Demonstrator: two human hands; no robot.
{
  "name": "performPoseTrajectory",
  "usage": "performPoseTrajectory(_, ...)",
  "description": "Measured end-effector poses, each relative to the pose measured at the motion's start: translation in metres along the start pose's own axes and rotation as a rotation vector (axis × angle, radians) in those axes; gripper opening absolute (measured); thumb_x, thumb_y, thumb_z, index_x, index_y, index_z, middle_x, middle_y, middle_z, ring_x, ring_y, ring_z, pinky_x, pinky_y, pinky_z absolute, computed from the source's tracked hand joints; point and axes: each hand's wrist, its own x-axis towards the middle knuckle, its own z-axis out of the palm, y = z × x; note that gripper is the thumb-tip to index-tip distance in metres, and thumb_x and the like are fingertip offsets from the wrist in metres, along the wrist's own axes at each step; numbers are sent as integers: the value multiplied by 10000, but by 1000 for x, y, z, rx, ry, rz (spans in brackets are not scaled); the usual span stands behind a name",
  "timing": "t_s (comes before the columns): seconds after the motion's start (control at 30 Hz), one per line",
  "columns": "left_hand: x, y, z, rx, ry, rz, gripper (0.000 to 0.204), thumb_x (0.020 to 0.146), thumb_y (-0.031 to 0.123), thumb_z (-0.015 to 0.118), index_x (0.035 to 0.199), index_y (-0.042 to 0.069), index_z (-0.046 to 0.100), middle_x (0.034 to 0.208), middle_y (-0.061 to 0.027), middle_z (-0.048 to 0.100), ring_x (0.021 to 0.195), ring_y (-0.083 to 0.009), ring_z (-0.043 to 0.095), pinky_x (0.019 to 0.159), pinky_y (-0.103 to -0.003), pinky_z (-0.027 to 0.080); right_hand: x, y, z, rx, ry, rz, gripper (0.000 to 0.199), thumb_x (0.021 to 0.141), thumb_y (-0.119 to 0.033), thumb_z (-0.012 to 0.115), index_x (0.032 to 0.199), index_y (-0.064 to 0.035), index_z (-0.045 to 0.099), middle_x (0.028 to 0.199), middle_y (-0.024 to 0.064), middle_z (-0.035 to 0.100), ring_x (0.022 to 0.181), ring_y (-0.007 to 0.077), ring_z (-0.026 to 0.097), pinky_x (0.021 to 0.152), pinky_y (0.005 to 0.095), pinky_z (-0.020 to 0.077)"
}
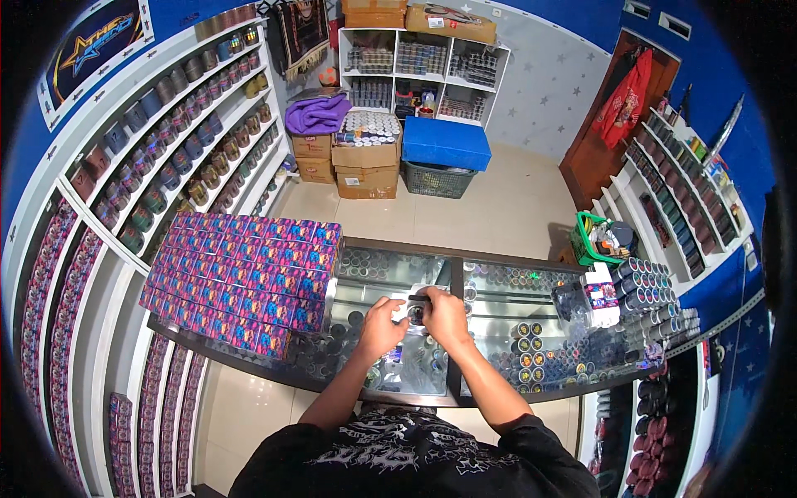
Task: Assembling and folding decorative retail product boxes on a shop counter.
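Over the glass counter (390, 290), both of my hands come together at the middle. My right hand (446, 317) is closed on a small dark round container (416, 313), whose upper edge looks black. Just left of it, my left hand (383, 329) has its fingers curved and parted, with the thumb close to the container. Whether that thumb touches it, I cannot tell. Part of the container is hidden by my right fingers. Something pale and clear lies on the glass just beyond my hands.
Stacked colourful printed boxes (241, 278) cover the counter's left end. Dark cylindrical containers (643, 286) are piled at its right end, beside a white box (602, 299). A green basket (586, 241) stands behind them. Shelves line both sides; cartons (365, 170) stand beyond the counter.
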Motion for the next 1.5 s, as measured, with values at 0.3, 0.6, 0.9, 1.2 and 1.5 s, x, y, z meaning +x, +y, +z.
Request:
performPoseTrajectory(0.3, 1, -4, 1, -7, 4, 38, 373, 696, 93, 757, 1057, 53, 671, 885, -115, 625, 731, -245, 615, 668, -337, 518, 1, -10, -2, -137, -69, -4, 199, 753, -43, 603, 923, -49, 707, 906, 161, 670, 785, 357, 660, 735, 449, 534)
performPoseTrajectory(0.6, 3, -6, 0, -9, 6, 45, 373, 695, 84, 758, 1055, 45, 670, 883, -117, 623, 723, -245, 616, 669, -337, 520, 7, -11, 1, -95, -162, 85, 179, 762, -30, 601, 929, -34, 667, 921, 179, 673, 813, 370, 653, 718, 451, 529)
performPoseTrajectory(0.9, 4, -4, 2, -40, 14, 47, 364, 696, 85, 756, 1046, 40, 670, 876, -123, 620, 717, -245, 615, 658, -335, 518, 3, 4, 11, -120, -17, -100, 208, 714, -16, 605, 896, -49, 699, 894, 182, 673, 837, 363, 652, 735, 446, 533)
performPoseTrajectory(1.2, 3, -3, 3, -25, -5, 29, 354, 697, 80, 745, 1039, 32, 671, 893, -121, 624, 746, -250, 627, 680, -337, 526, 6, 4, 14, -295, -290, -82, 211, 657, -48, 665, 855, 12, 707, 834, 224, 677, 871, 382, 638, 809, 444, 523)
performPoseTrajectory(1.5, -1, -1, 2, -58, 0, 12, 378, 686, 58, 732, 1058, 27, 668, 900, -120, 624, 767, -250, 636, 703, -331, 528, 5, -3, 19, -428, -318, -165, 194, 676, -146, 679, 805, -3, 704, 881, 189, 683, 900, 345, 625, 807, 429, 519)
